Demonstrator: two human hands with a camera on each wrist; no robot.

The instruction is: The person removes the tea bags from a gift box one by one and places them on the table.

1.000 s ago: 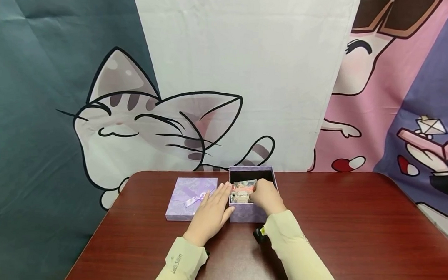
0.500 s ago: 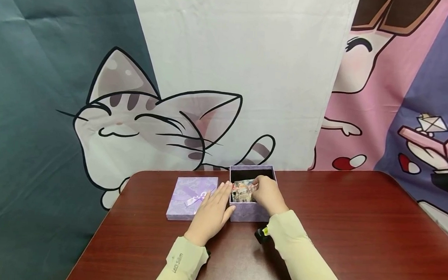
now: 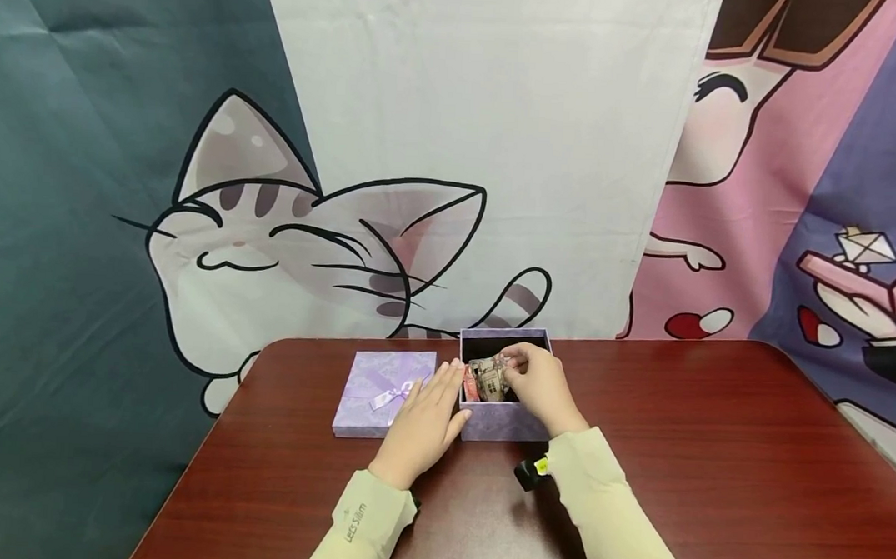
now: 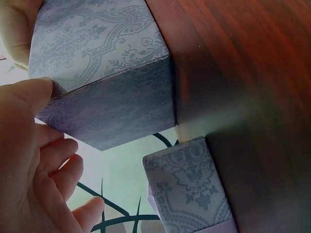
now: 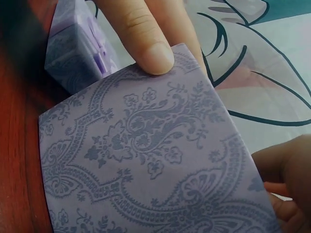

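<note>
A purple patterned gift box [image 3: 503,424] stands without its lid on the table, its dark inside partly visible. My left hand [image 3: 422,433] lies against the box's left side with straight fingers; in the left wrist view, the left thumb [image 4: 36,92] touches the box's edge. Reaching in from the right, my right hand [image 3: 544,388] pinches a small beige printed card [image 3: 489,378] by its right side. Beside that card, a red printed piece [image 3: 471,385] shows inside the box. In the right wrist view, the box wall hides most of the right hand [image 5: 289,170].
The matching lid [image 3: 383,385], with a ribbon bow [image 3: 390,396], lies left of the box, close to the left hand. Behind the reddish-brown table [image 3: 710,458] hangs a cartoon-cat cloth [image 3: 499,148]. The box stands near the table's far edge.
My right hand has lifted slightly and shifted right, tilting the beige card; the red piece now shows at its left. The left hand, box and lid have hardly moved.
</note>
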